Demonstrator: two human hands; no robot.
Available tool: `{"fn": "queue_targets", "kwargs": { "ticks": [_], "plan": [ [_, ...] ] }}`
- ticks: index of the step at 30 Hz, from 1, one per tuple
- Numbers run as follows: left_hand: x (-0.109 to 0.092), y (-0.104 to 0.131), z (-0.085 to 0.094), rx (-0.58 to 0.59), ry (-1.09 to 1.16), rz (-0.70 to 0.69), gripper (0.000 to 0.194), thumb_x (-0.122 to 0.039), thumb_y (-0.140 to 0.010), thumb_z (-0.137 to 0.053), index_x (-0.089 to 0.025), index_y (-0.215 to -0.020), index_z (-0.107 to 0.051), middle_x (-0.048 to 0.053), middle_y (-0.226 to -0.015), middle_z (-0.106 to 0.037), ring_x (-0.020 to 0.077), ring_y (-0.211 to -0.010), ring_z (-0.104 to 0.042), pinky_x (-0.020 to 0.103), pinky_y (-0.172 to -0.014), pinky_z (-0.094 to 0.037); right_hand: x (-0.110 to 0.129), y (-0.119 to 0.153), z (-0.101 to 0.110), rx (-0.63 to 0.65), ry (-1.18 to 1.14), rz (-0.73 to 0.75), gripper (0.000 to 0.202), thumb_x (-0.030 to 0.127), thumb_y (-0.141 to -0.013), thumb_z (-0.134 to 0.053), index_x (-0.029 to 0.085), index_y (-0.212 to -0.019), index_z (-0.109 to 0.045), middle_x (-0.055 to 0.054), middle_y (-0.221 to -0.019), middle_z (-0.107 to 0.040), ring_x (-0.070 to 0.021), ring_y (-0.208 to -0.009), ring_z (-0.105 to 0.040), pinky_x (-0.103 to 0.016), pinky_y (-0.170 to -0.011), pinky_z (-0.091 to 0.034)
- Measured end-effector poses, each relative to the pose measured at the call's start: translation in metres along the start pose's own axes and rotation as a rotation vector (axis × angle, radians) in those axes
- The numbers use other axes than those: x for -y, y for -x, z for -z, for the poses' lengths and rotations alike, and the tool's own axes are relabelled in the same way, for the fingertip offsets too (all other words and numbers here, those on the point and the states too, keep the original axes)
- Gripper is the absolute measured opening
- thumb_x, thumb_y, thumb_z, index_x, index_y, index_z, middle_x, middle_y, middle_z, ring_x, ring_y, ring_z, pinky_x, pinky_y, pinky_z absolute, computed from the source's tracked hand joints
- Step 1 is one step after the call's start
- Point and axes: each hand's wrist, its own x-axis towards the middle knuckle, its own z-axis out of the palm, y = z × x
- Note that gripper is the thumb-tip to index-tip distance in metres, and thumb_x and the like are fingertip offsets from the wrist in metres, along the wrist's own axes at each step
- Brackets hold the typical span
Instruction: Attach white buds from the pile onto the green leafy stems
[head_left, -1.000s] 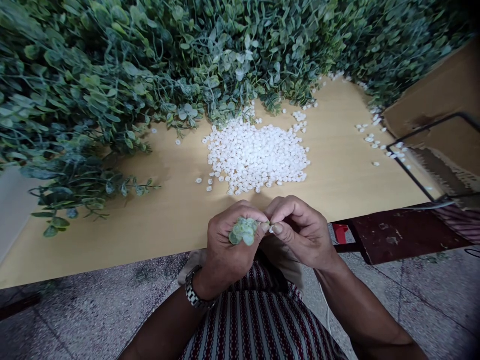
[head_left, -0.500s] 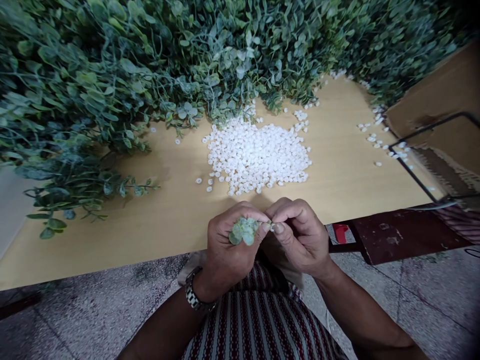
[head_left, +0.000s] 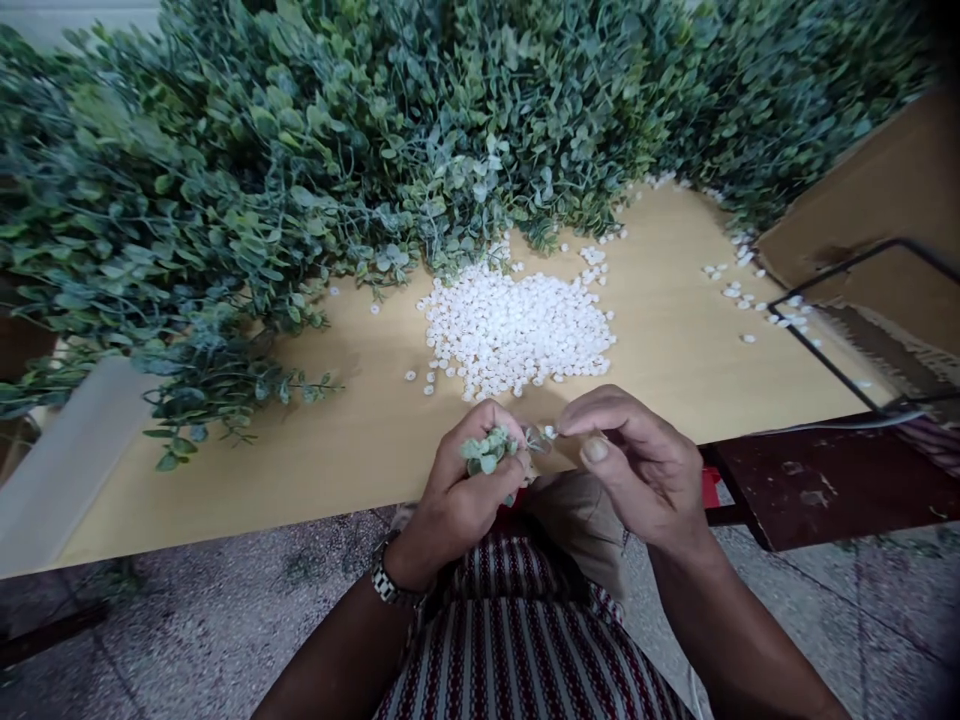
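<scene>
My left hand (head_left: 457, 490) grips a small green leaf sprig (head_left: 487, 452) just over the near edge of the wooden tabletop (head_left: 675, 340). A small white bead (head_left: 550, 432) sits at the sprig's tip, right at the fingertips of my right hand (head_left: 637, 465); whether those fingers still pinch it is unclear. A heap of white beads (head_left: 517, 330) lies on the table just beyond both hands. A wristwatch (head_left: 386, 585) is on my left wrist.
A large pile of artificial green foliage (head_left: 300, 170) covers the far and left parts of the table. Loose white beads (head_left: 742, 295) are scattered at the right. A cardboard box (head_left: 862, 220) and a black wire frame (head_left: 840, 330) stand at right, a dark red bench (head_left: 825, 480) below.
My hands rose slightly toward the table edge. My right fingers loosened from the tight pinch, and the bead now shows at the sprig's tip. The view tilted up.
</scene>
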Motion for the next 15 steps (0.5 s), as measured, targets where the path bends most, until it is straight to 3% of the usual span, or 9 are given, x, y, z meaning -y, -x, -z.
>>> {"fn": "queue_targets", "kwargs": {
  "ticks": [4,7,10,15],
  "plan": [
    [-0.004,-0.002,-0.006,0.058,-0.148,0.013,0.014,-0.019,-0.079,-0.059,-0.016,-0.071,-0.049,-0.003,-0.065,-0.045,0.0094,-0.06,-0.041,0.022,-0.055,-0.036,0.011,-0.014,0.002,0.135,0.133,0.131,0.021,0.011,-0.081,-0.058,0.022,-0.099,-0.061,-0.005,-0.088,-0.06,-0.018,-0.083,-0.056,-0.033,-0.07,-0.047],
    [-0.007,-0.003,-0.009,0.096,-0.185,0.017,0.018,-0.017,-0.078,-0.061,-0.016,-0.068,-0.046,-0.004,-0.064,-0.041,0.0081,-0.058,-0.038,0.02,-0.051,-0.034,0.012,-0.019,0.002,0.174,0.124,0.148,0.014,0.008,-0.082,-0.056,0.019,-0.089,-0.061,-0.004,-0.082,-0.059,-0.0151,-0.077,-0.056,-0.03,-0.066,-0.046],
    [-0.009,-0.003,-0.01,0.077,-0.169,0.017,0.013,-0.02,-0.08,-0.06,-0.016,-0.073,-0.049,-0.004,-0.062,-0.044,0.0077,-0.054,-0.04,0.02,-0.05,-0.036,0.006,-0.014,0.001,0.093,0.082,0.092,0.009,0.009,-0.083,-0.057,0.017,-0.081,-0.059,-0.001,-0.073,-0.056,-0.0131,-0.07,-0.053,-0.028,-0.062,-0.044],
    [-0.005,-0.001,-0.009,-0.062,-0.175,-0.051,0.009,-0.022,-0.081,-0.06,-0.014,-0.076,-0.061,-0.003,-0.057,-0.051,0.0073,-0.048,-0.043,0.019,-0.046,-0.036,0.001,0.005,-0.006,-0.031,0.0,-0.042,0.008,0.011,-0.084,-0.056,0.018,-0.08,-0.057,0.001,-0.069,-0.053,-0.0107,-0.062,-0.051,-0.025,-0.056,-0.042]
  ]
}}
